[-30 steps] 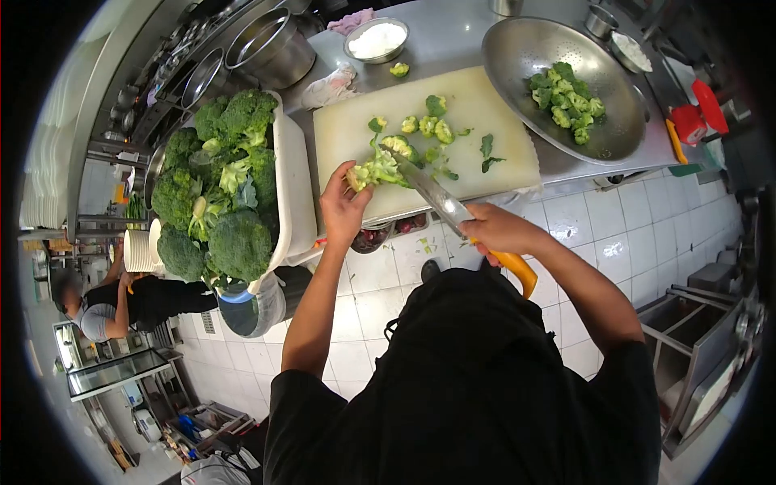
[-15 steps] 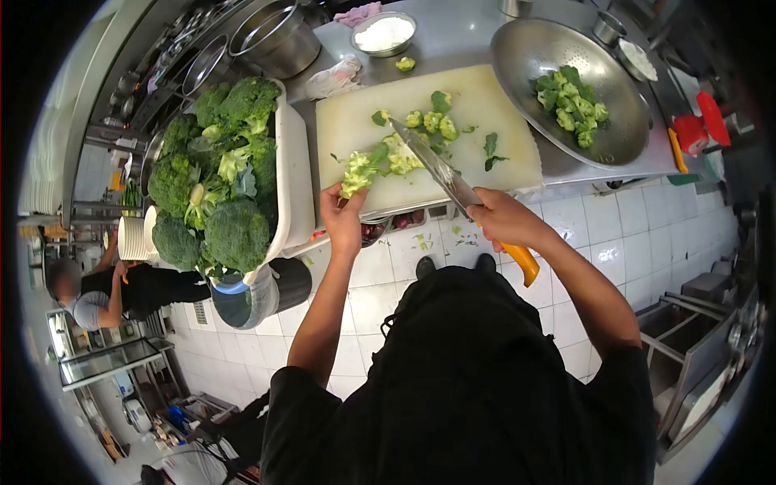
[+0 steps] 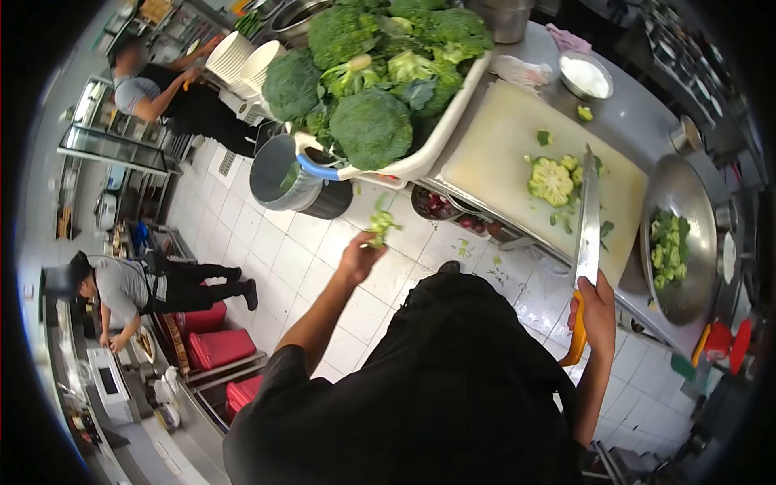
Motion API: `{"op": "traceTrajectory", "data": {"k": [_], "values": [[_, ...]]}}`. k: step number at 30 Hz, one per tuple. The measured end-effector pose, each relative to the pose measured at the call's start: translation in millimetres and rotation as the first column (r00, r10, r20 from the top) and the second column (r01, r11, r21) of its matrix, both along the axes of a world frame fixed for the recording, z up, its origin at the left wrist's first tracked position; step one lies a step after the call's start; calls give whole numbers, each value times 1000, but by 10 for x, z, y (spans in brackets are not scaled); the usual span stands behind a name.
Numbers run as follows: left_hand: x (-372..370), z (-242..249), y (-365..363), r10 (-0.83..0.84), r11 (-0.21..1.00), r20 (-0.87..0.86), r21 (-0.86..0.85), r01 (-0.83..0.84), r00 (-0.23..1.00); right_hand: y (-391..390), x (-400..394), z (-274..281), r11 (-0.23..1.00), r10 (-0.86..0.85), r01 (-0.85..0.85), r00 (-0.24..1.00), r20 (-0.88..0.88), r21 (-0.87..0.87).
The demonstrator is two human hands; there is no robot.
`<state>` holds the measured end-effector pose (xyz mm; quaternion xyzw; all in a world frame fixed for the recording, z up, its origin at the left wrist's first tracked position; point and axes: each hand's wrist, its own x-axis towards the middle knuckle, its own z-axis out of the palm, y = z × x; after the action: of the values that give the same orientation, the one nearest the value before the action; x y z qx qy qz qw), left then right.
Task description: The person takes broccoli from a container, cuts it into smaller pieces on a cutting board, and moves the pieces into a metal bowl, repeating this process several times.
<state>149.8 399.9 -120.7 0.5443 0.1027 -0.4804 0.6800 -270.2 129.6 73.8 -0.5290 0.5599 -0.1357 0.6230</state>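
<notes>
My left hand (image 3: 360, 260) is closed on a pale green broccoli stalk (image 3: 381, 226), held out over the floor, off the board and near the bin. In my right hand (image 3: 596, 311) is the yellow handle of a large kitchen knife (image 3: 589, 222), its blade lying across the right part of the cutting board (image 3: 501, 129). Left of the blade sits a cut piece of broccoli (image 3: 551, 181), with small florets and leaf scraps around it. Cut broccoli florets (image 3: 669, 249) lie in a metal colander (image 3: 697, 194) to the right.
A white crate (image 3: 453, 133) heaped with broccoli heads (image 3: 372, 125) stands left of the board. Below it is a lined bin (image 3: 279, 166). A bowl of white powder (image 3: 586, 77) sits behind the board. Two people (image 3: 145, 97) (image 3: 153, 283) work at the left.
My left hand has moved away from the board toward the bin, carrying the stalk. The view has turned left. The knife remains in my right hand over the board.
</notes>
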Motion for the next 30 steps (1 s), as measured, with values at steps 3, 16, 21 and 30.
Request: {"op": "traceTrajectory", "data": {"k": [3,16,21,30], "values": [[992,-504,575,222,966,234,-183,-181,947,-4,2,-55,1000,-10,10,1000,10,11],[-679,1301,-1515,-663,662,553,118,740,505,296,-213,404,999,11,-2,968,-252,36],[-1166,1329,-2900,-428,728,904,337,597,10,410,-244,372,995,96,-89,956,-276,39],[-1152,1006,-3584,-584,590,808,485,646,-73,528,-246,93,952,194,-271,895,-402,-143]]}}
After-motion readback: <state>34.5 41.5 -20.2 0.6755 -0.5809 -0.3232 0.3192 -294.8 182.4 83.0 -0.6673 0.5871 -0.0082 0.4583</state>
